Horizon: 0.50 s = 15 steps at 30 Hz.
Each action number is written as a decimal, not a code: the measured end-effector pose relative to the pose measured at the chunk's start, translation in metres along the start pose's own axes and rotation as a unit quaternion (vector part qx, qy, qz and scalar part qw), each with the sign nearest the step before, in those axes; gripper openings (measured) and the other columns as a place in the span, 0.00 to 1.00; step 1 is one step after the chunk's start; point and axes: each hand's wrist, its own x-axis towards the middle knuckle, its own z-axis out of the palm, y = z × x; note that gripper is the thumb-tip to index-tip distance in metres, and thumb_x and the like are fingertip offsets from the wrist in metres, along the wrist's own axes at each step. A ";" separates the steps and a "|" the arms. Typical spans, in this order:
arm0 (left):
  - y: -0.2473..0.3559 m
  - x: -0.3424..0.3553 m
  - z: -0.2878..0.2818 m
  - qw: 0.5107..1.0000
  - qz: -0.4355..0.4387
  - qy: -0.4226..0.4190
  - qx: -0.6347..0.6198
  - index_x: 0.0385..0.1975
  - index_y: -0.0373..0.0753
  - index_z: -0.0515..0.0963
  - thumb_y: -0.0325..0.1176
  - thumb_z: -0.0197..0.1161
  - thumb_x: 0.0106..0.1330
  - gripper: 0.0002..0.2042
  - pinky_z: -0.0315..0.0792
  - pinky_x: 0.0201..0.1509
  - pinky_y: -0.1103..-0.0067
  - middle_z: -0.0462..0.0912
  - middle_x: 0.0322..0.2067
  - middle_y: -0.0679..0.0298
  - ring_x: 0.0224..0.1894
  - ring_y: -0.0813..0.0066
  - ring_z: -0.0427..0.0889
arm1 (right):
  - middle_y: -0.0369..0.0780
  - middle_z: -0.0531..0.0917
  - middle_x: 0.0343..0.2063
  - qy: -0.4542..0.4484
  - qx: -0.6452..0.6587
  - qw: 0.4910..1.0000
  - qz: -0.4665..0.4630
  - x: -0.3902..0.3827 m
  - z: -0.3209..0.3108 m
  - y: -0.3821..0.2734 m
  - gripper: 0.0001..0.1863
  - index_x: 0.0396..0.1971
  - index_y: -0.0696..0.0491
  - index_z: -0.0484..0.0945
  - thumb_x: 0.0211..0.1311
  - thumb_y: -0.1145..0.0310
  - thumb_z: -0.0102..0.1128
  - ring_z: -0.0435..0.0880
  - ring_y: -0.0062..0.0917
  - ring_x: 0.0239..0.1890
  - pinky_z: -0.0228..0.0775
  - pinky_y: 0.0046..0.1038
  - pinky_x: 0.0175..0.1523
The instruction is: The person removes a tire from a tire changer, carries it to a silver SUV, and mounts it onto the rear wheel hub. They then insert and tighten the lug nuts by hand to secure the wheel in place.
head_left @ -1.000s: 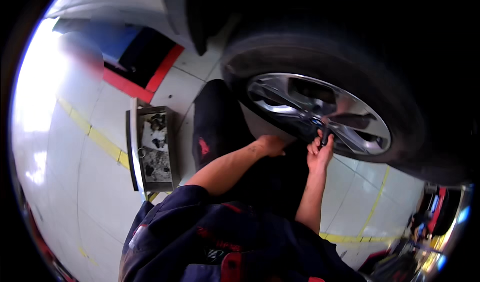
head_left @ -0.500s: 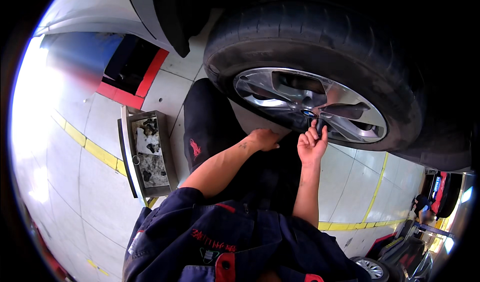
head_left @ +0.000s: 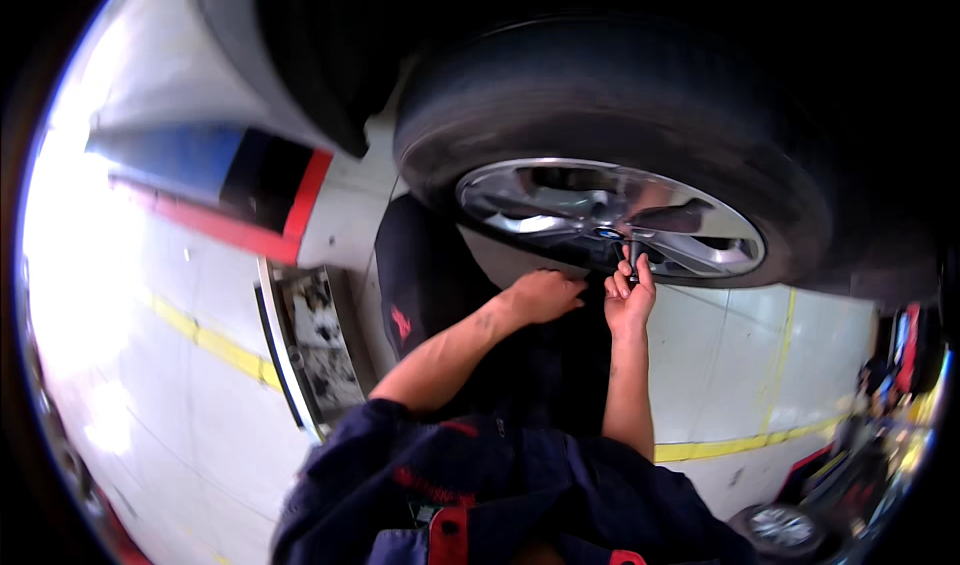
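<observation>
Fingers of right hand [head_left: 627, 310] pinching small black cylinder [head_left: 637, 252] | silver-spoked, black-tyred wheel [head_left: 610, 145], upper right | left hand [head_left: 546, 295], centre: finger grip unclear

Reaching far with bare forearms [head_left: 450, 350].
Holding left grip [head_left: 546, 296] loosely bent, right grip [head_left: 629, 303] curled just to its right.
</observation>
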 end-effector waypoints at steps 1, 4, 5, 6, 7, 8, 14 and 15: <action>0.016 -0.004 -0.020 0.989 0.078 0.121 0.017 0.49 0.42 0.77 0.42 0.61 0.63 0.18 0.74 0.53 0.68 0.82 0.45 0.56 0.48 0.56 0.81 | 0.30 0.71 0.18 0.008 -0.022 1.000 -0.001 0.001 -0.001 0.000 0.19 0.41 0.56 0.78 0.68 0.53 0.54 0.60 0.13 0.13 0.49 0.20 0.21; 0.069 -0.018 -0.103 0.909 0.269 0.310 0.066 0.38 0.40 0.80 0.31 0.64 0.55 0.11 0.74 0.47 0.72 0.82 0.41 0.60 0.40 0.63 0.82 | 0.34 0.74 0.18 0.072 -0.247 0.961 -0.100 0.001 0.003 0.002 0.20 0.40 0.56 0.78 0.68 0.52 0.54 0.68 0.19 0.14 0.60 0.25 0.23; 0.084 -0.027 -0.134 0.868 0.298 0.387 0.093 0.37 0.38 0.80 0.28 0.64 0.54 0.11 0.73 0.48 0.70 0.82 0.40 0.60 0.40 0.63 0.82 | 0.38 0.77 0.19 0.093 -0.383 0.908 -0.142 0.000 0.005 0.002 0.20 0.39 0.57 0.77 0.68 0.52 0.53 0.75 0.25 0.15 0.67 0.30 0.23; 0.096 -0.034 -0.165 0.837 0.298 0.443 0.120 0.36 0.36 0.80 0.25 0.63 0.52 0.11 0.71 0.50 0.69 0.81 0.40 0.60 0.40 0.62 0.81 | 0.48 0.83 0.26 0.144 -0.593 0.739 -0.286 0.002 0.009 0.002 0.19 0.42 0.58 0.76 0.69 0.55 0.51 0.83 0.45 0.25 0.73 0.42 0.31; 0.106 -0.033 -0.195 0.810 0.291 0.493 0.126 0.39 0.36 0.79 0.24 0.62 0.53 0.12 0.69 0.53 0.66 0.81 0.42 0.59 0.43 0.60 0.80 | 0.53 0.82 0.29 0.144 -0.626 0.712 -0.285 -0.001 0.010 0.002 0.20 0.43 0.59 0.75 0.69 0.55 0.50 0.82 0.50 0.31 0.74 0.45 0.36; 0.113 -0.029 -0.219 0.775 0.278 0.550 0.139 0.42 0.35 0.79 0.23 0.60 0.54 0.14 0.67 0.56 0.64 0.80 0.44 0.58 0.45 0.58 0.79 | 0.57 0.82 0.32 0.158 -0.648 0.696 -0.267 -0.002 0.011 0.002 0.20 0.45 0.59 0.74 0.69 0.55 0.49 0.81 0.56 0.37 0.74 0.48 0.41; 0.139 0.024 -0.261 0.795 0.099 0.529 0.280 0.57 0.35 0.73 0.38 0.44 0.70 0.21 0.62 0.64 0.63 0.75 0.55 0.47 0.59 0.49 0.72 | 0.57 0.82 0.29 0.178 -0.664 0.668 -0.286 0.007 0.010 0.000 0.25 0.46 0.62 0.73 0.67 0.52 0.50 0.82 0.54 0.33 0.75 0.46 0.41; 0.141 0.028 -0.258 0.788 0.100 0.542 0.275 0.56 0.35 0.74 0.37 0.43 0.70 0.20 0.63 0.64 0.63 0.76 0.55 0.48 0.58 0.49 0.73 | 0.56 0.82 0.28 0.195 -0.646 0.666 -0.317 0.008 0.009 0.002 0.24 0.43 0.62 0.74 0.67 0.53 0.51 0.81 0.53 0.32 0.75 0.46 0.41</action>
